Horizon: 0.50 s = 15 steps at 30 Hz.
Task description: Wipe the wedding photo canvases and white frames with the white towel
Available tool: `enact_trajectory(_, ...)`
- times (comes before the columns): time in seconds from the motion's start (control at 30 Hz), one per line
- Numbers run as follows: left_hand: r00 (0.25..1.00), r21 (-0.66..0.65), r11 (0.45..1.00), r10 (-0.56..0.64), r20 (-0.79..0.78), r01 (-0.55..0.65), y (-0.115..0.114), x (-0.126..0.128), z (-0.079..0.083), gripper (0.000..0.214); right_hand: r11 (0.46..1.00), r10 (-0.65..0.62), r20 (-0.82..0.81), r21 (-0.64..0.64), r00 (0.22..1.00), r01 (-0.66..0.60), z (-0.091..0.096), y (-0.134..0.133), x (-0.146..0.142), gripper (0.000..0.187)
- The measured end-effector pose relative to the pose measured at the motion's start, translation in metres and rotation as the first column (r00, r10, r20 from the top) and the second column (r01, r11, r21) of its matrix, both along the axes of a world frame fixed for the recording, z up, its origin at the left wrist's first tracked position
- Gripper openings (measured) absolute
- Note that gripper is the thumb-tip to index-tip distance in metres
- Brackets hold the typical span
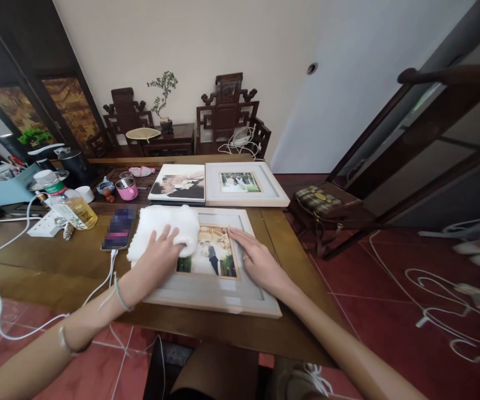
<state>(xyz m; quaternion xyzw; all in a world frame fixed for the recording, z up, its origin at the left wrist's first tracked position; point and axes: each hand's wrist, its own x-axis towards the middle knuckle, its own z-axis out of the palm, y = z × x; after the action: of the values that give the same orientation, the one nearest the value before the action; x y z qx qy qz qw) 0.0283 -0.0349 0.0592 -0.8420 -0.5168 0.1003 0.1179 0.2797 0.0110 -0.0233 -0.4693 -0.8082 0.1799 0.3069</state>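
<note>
A light wooden photo frame (223,304) lies flat on the table, with a wedding picture (213,258) of a couple behind its front. Across its upper left part spreads a folded white towel (156,216), which overhangs the frame's left side. My left hand (163,253) presses on the towel, its fingers bent over the cloth and the thumb tucked at the towel's right fold. My right hand (260,264) rests with fingers stretched out on the frame's right side, the fingertips at the edge of the picture. It holds nothing.
Behind lie another framed photo (273,186) and a photo panel (177,194). A charging phone (119,229), a bottle (75,205), a power strip (44,223) and a pink cup (127,190) stand leftward. A chair (348,200) with a plaid bag (317,199) is at the right.
</note>
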Motion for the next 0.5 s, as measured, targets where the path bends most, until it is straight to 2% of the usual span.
enact_trajectory(0.17,0.998,-0.166,0.984,0.063,-0.002,-0.062,-0.068,-0.002,-0.004,0.033,1.000,0.005,-0.049,0.030,0.999,-0.003,-0.001,-0.001,-0.001,0.071)
enact_trajectory(0.27,0.998,-0.232,0.972,0.053,0.025,-0.046,-0.092,-0.004,0.001,0.034,0.999,0.027,-0.080,0.042,0.996,-0.024,-0.001,0.000,0.001,0.072)
enact_trajectory(0.37,0.997,-0.260,0.965,0.040,0.062,-0.022,-0.093,-0.004,0.012,0.032,0.999,0.040,-0.104,0.033,0.994,-0.037,-0.001,0.001,0.004,0.069)
enact_trajectory(0.5,0.995,-0.204,0.979,0.049,0.092,-0.030,-0.070,-0.001,0.023,0.028,0.995,0.096,-0.162,0.018,0.982,-0.095,0.000,0.001,0.009,0.071)
